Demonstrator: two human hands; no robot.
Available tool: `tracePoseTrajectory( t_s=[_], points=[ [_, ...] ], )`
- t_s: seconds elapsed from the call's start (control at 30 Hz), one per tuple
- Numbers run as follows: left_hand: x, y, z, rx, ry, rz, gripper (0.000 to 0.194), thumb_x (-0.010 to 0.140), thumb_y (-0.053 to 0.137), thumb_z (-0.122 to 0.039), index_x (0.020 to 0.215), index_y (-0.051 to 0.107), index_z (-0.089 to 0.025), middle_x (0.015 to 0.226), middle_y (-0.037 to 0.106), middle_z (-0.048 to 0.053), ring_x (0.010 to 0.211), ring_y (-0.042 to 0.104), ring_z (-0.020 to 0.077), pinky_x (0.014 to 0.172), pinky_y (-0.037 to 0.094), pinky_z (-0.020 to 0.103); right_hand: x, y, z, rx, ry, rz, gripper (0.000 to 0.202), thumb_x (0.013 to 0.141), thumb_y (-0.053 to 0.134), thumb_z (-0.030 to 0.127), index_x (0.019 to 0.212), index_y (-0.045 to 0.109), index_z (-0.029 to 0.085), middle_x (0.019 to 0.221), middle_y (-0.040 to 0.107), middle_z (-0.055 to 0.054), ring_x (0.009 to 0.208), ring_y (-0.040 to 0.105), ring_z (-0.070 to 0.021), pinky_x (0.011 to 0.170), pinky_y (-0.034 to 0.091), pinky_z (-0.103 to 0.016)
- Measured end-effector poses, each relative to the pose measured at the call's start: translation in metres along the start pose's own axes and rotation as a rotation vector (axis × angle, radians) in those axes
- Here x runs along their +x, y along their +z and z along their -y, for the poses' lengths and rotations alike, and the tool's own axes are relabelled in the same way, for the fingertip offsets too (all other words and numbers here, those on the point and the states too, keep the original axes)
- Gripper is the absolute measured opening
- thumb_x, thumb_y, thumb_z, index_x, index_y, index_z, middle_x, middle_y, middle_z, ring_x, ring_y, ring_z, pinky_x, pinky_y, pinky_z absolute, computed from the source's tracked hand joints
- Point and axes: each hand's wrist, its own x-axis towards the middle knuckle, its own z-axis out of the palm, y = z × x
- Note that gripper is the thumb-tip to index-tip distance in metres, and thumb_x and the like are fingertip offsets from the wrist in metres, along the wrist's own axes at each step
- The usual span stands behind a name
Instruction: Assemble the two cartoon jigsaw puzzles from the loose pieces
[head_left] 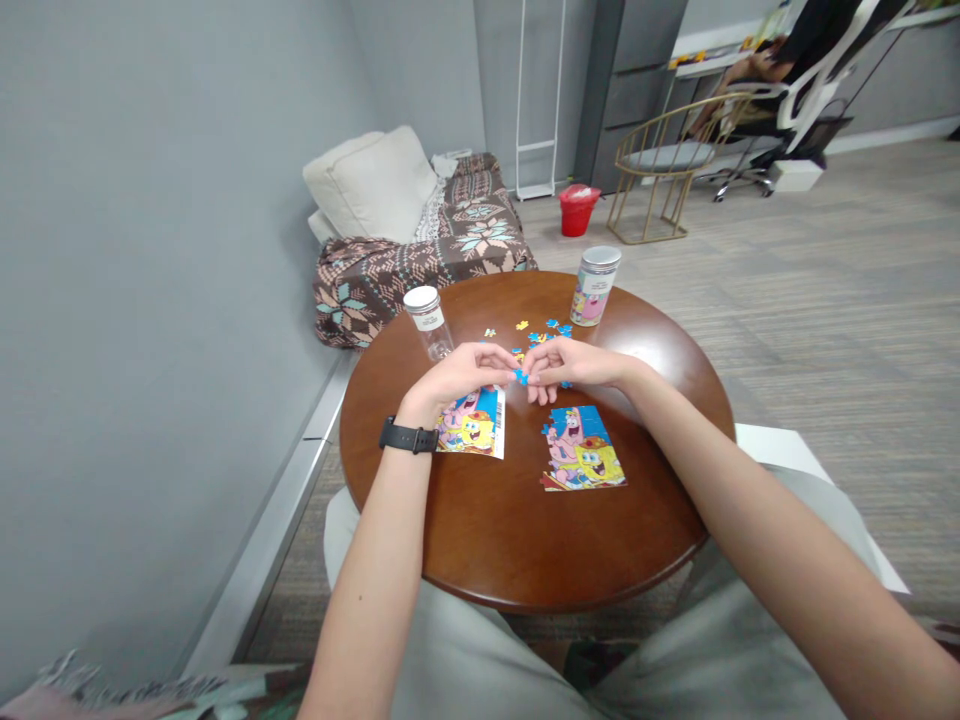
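Observation:
My left hand (484, 366) and my right hand (562, 364) meet over the middle of the round table. Between their fingertips is a blue jigsaw piece (521, 377), pinched from both sides. Under my left wrist lies a printed picture card (480, 425) with cartoon figures, partly covered by that hand. Nearer to me on the right is a partly joined jigsaw puzzle (583, 450) with a pink and a yellow figure, uneven along its left edge. Loose jigsaw pieces (553, 325), blue and yellow, are scattered just beyond my hands, some hidden behind the fingers.
A clear jar with a white lid (429, 322) stands at the table's left, and a silver-lidded picture jar (596, 287) at the back right. The brown wooden table (495, 540) reaches my knees. Beyond are a covered couch (480, 220), a red bin (578, 212) and a seated person (780, 65).

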Motion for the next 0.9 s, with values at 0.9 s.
tracePoseTrajectory(
  t_s=[0.9],
  points=[
    [0.015, 0.012, 0.015, 0.394, 0.040, -0.066, 0.005, 0.070, 0.069, -0.017, 0.069, 0.064, -0.015, 0.064, 0.064, 0.000, 0.064, 0.058, 0.0119, 0.063, 0.045, 0.023, 0.002, -0.033, -0.029, -0.795, 0.026, -0.483, 0.013, 0.073, 0.061, 0.025, 0.079, 0.068, 0.016, 0.069, 0.065, -0.002, 0.060, 0.056, -0.0131, 0.060, 0.042, -0.024]
  ],
)
